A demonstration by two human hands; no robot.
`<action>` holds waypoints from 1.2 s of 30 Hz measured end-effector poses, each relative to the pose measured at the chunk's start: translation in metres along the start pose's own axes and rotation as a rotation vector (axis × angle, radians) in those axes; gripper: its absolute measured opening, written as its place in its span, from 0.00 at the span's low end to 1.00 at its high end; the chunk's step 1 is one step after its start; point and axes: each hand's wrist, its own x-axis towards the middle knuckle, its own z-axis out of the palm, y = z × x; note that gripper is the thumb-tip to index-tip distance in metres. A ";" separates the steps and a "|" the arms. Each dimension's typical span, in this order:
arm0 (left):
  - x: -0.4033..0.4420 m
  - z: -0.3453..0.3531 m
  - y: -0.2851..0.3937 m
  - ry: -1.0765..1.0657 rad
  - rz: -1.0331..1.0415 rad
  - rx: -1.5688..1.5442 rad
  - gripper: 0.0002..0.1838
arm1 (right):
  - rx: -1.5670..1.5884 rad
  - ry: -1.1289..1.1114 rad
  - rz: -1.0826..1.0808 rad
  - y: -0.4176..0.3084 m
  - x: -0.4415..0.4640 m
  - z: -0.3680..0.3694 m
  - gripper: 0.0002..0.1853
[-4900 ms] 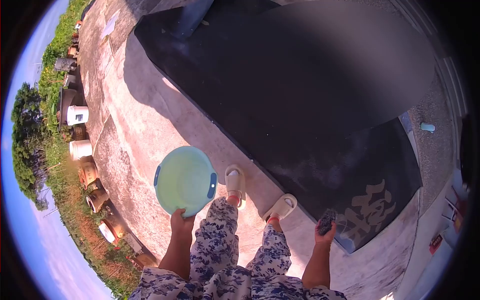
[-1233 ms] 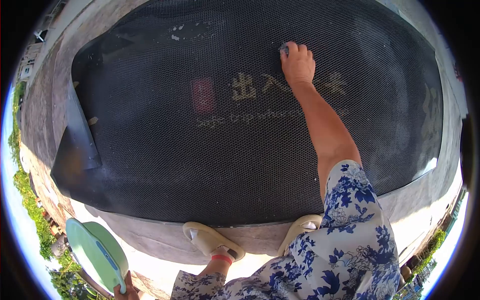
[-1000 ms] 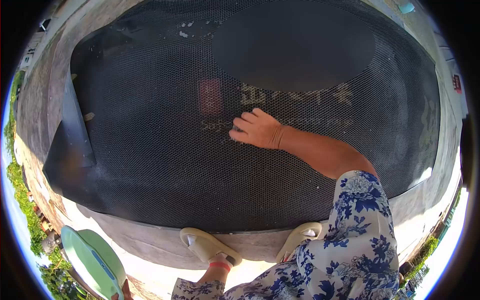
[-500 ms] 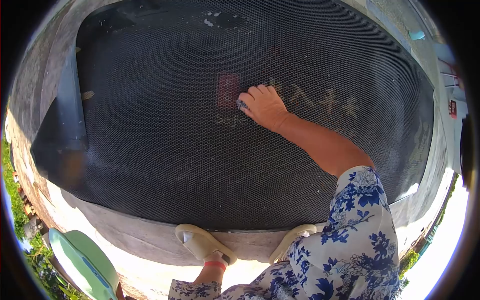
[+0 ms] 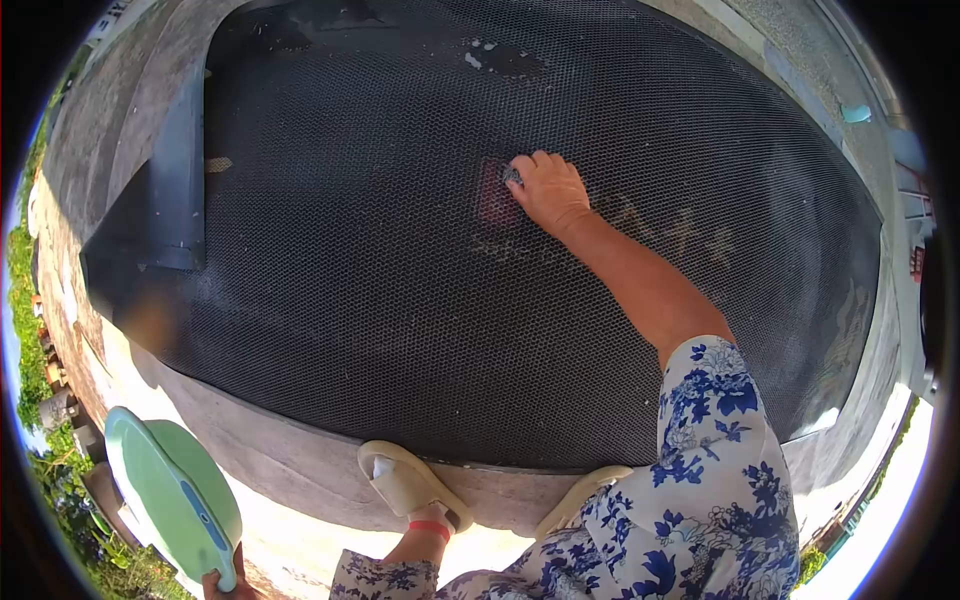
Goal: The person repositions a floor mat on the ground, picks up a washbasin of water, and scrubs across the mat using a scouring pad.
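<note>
My right hand [image 5: 552, 190] is closed on a small grey scouring ball [image 5: 512, 176], pressed against the large black mat [image 5: 380, 290]. It rests at the upper right of a faded red patch [image 5: 495, 195] on the mat; worn pale lettering lies below. My left hand [image 5: 232, 588] shows only partly at the bottom left edge. Its fingers grip the rim of a light green plastic basin [image 5: 170, 490], which is tilted on its side.
The mat's left corner is folded over into a dark flap [image 5: 178, 200]. Whitish suds [image 5: 480, 55] lie near its far edge. My slippers [image 5: 410, 480] stand at the near edge on grey paving [image 5: 290, 450]. Plants and pots line the left side.
My right hand has slid slightly up and right with the scouring ball. The view has shifted, moving the mat rightward. The left fingers on the basin have come into sight.
</note>
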 end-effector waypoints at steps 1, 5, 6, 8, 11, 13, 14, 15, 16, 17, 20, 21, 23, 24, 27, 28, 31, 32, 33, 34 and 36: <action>0.001 -0.001 0.004 -0.020 -0.021 -0.046 0.40 | -0.008 -0.090 -0.148 -0.021 -0.029 0.005 0.13; -0.003 -0.026 0.030 -0.248 -0.184 -0.144 0.43 | 0.040 -0.052 -0.733 -0.030 -0.106 0.037 0.14; -0.011 0.005 0.020 -0.081 -0.056 -0.112 0.44 | 0.031 0.008 -0.573 -0.020 -0.091 0.033 0.14; -0.018 0.024 0.013 0.047 -0.053 -0.090 0.44 | -0.089 0.250 -0.228 0.019 -0.039 0.018 0.15; -0.010 -0.010 0.017 0.003 -0.035 -0.027 0.43 | -0.258 0.484 0.164 0.085 0.003 0.017 0.12; -0.011 -0.013 0.014 -0.047 -0.093 -0.034 0.43 | -0.215 0.501 0.336 0.065 -0.004 0.015 0.13; -0.014 -0.007 0.007 -0.004 -0.073 -0.056 0.43 | -0.152 0.420 0.250 0.046 -0.016 0.013 0.13; -0.016 -0.001 0.005 0.022 -0.063 -0.061 0.43 | -0.086 0.374 0.125 0.018 -0.043 0.017 0.14; -0.018 0.006 0.003 0.047 -0.054 -0.065 0.43 | -0.013 0.318 0.004 -0.010 -0.071 0.021 0.15; -0.021 0.011 0.002 0.038 -0.080 -0.112 0.43 | 0.059 0.216 -0.133 -0.036 -0.106 0.028 0.14; -0.024 0.010 0.008 0.032 -0.104 -0.161 0.43 | 0.095 0.018 -0.592 -0.084 -0.217 0.055 0.13; -0.022 0.005 0.011 0.029 -0.096 -0.143 0.43 | 0.106 0.019 -0.580 -0.074 -0.218 0.054 0.13; -0.016 -0.011 0.019 0.029 -0.079 -0.105 0.43 | 0.101 0.219 -0.571 -0.036 -0.194 0.043 0.14; -0.014 -0.018 0.022 0.029 -0.071 -0.090 0.43 | 0.129 0.217 -0.319 -0.008 -0.167 0.029 0.16; -0.006 -0.035 0.027 0.010 -0.057 -0.049 0.42 | -0.240 0.331 0.184 0.094 -0.118 0.013 0.17; -0.001 -0.042 0.027 -0.001 -0.043 -0.033 0.42 | -0.244 0.341 0.186 0.099 -0.120 0.011 0.17; 0.018 -0.063 0.031 -0.052 -0.023 0.057 0.42 | -0.074 0.324 0.503 0.087 -0.154 0.013 0.20; 0.023 -0.061 0.030 -0.082 -0.035 0.077 0.41 | -0.074 0.245 0.315 0.058 -0.183 0.015 0.19; 0.014 -0.045 0.023 -0.110 -0.062 0.042 0.42 | -0.056 0.160 0.119 0.028 -0.212 0.018 0.17; 0.003 -0.024 0.017 -0.140 -0.087 0.011 0.42 | -0.023 0.072 -0.066 -0.001 -0.240 0.020 0.16; -0.020 0.017 0.001 -0.214 -0.128 -0.060 0.42 | 0.086 -0.014 -0.293 -0.038 -0.307 0.039 0.17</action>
